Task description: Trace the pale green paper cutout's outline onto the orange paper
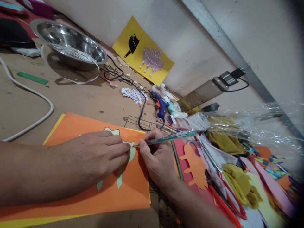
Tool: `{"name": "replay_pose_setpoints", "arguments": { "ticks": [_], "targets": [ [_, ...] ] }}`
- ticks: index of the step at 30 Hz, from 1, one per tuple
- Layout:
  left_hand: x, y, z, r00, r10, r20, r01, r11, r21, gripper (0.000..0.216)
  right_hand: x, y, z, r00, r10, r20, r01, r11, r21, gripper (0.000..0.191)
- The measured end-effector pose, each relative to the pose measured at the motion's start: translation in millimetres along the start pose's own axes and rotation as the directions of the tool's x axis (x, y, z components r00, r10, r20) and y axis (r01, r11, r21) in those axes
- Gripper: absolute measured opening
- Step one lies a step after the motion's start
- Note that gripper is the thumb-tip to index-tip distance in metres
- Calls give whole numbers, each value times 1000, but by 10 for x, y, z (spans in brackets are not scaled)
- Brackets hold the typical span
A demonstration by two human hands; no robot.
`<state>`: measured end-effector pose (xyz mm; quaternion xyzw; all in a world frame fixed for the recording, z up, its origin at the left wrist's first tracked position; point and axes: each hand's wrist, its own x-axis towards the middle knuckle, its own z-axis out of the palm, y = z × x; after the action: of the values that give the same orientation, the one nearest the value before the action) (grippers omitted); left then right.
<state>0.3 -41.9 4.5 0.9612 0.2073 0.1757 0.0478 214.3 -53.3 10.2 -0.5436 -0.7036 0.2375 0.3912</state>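
My left hand [102, 155] lies flat with fingers stretched out, pressing a pale green paper cutout [119, 177] onto an orange sheet [118, 198]. Most of the cutout is hidden under that hand; its wavy top, right edge and two pointed strips show. My right hand [159, 155] is closed around a clear teal pen [166, 138]. The pen's tip touches or nearly touches the cutout's right edge, where a dark line runs along the outline. Yellow paper [28, 221] shows beneath the orange sheet.
Right of my hands are an orange cutout [196, 166], red-handled scissors [231, 196] and paper scraps. Beyond lie a blue glue gun [161, 104] with its black cord, a bottle [201, 95] and a steel bowl [68, 41]. A yellow sheet with beaded shapes [163, 74] leans on the wall.
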Motion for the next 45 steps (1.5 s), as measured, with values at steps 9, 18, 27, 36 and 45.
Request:
{"name": "replay_pose_setpoints", "arguments": {
  "ticks": [9, 18, 27, 36, 45],
  "targets": [
    [-6, 33, -64, 1000, -12, -6, 12, 999, 31, 19, -1, 9, 4, 1000, 8, -25, -8, 1000, 6, 17],
    [12, -16, 15, 999, 20, -32, -20, 1000, -3, 22, -5, 7, 5, 1000, 16, -2, -15, 1000, 14, 17],
    [-37, -3, 26, 999, 19, -49, -21, 999, -29, 23, -9, -11, 1, 999, 11, 35, -12, 1000, 24, 17],
    [-15, -20, -17, 1000, 9, -16, -11, 995, -100, 19, 4, 10, 7, 996, 7, -84, -1, 998, 69, 16],
    [-13, -33, 1, 996, 38, -82, -42, 998, -56, 29, 10, 17, 18, 999, 0, -50, 2, 999, 41, 16]
  ]
}}
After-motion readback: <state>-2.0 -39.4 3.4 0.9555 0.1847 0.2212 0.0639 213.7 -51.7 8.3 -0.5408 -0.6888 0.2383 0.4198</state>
